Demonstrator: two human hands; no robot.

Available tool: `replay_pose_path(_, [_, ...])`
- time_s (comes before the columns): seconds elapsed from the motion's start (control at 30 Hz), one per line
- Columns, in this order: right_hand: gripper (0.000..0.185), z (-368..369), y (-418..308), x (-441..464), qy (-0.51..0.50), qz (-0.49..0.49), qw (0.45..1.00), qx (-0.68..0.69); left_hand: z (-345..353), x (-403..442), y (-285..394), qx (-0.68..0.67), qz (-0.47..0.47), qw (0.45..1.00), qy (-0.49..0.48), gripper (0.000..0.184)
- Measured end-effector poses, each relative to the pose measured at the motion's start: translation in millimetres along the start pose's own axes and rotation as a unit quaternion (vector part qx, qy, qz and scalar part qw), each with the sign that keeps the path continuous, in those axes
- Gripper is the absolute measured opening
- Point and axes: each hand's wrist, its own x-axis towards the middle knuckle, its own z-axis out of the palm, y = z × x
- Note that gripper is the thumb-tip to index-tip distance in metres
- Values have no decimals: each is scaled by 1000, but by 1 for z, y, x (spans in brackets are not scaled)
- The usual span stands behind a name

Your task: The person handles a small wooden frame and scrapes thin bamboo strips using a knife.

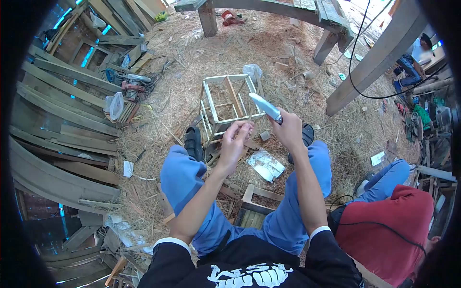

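A knife (267,108) with a broad, pale blade is in my right hand (290,130), its fingers wrapped round the dark handle. The blade points up and to the left. My left hand (233,144) is closed in a pinch just left of and below the blade. Something thin seems to be between its fingertips, but it blends into the background and I cannot make it out. Beyond both hands, a small wooden frame (214,103) made of thin bars stands on the floor. The knife and my left fingers partly cover its near right side.
Shavings cover the floor (182,72). A circular saw (137,85) lies at left beside stacked planks (62,79). A wooden bench (207,21) stands ahead, with a slanting post (379,53) at right. Close on my right sits a person in a red shirt (384,230); another person (410,67) is farther back.
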Motion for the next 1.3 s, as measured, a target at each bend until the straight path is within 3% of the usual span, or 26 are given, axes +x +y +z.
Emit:
replay_pose_path(0.17, [17, -4, -1, 1, 51, 15, 998, 34, -6, 4, -2, -9, 21, 999, 48, 24])
replay_pose_path(0.27, [19, -7, 1, 2, 43, 30, 998, 16, -12, 3, -1, -109, -14, 994, 5, 21])
replay_pose_path(0.37, [21, -13, -6, 0, 0, 47, 997, 55, -10, -2, 6, -99, -48, 994, -9, 18])
replay_pose_path(0.57, [37, 18, 1, -14, -67, 14, 963, 260, 3, -7, -12, -70, -70, 994, -55, 18])
replay_pose_path(0.67, [42, 7, -9, -11, -144, 31, 960, 237, 6, -6, -18, -75, -84, 991, -67, 20])
replay_pose_path(0.77, [41, -8, -15, -5, -65, 92, 969, 220, 8, -7, -17, -33, -67, 994, -76, 21])
replay_pose_path(0.87, [39, -7, 12, 4, 66, 143, 936, 316, 7, -8, -13, 45, -59, 993, -97, 24])
replay_pose_path(0.97, [30, -4, 21, 8, 102, 199, 902, 370, 7, -11, -7, 89, -61, 990, -92, 25])
replay_pose_path(1.1, [37, 14, 11, -6, -24, 111, 961, 254, 5, -7, -19, 66, -47, 995, -65, 24])
replay_pose_path(1.2, [37, 28, -3, -15, -113, 72, 948, 289, 4, -3, -21, 18, -53, 997, -45, 22])
replay_pose_path(1.3, [36, 28, -6, -9, -121, 42, 944, 304, 0, 0, -22, 6, -64, 996, -55, 22])
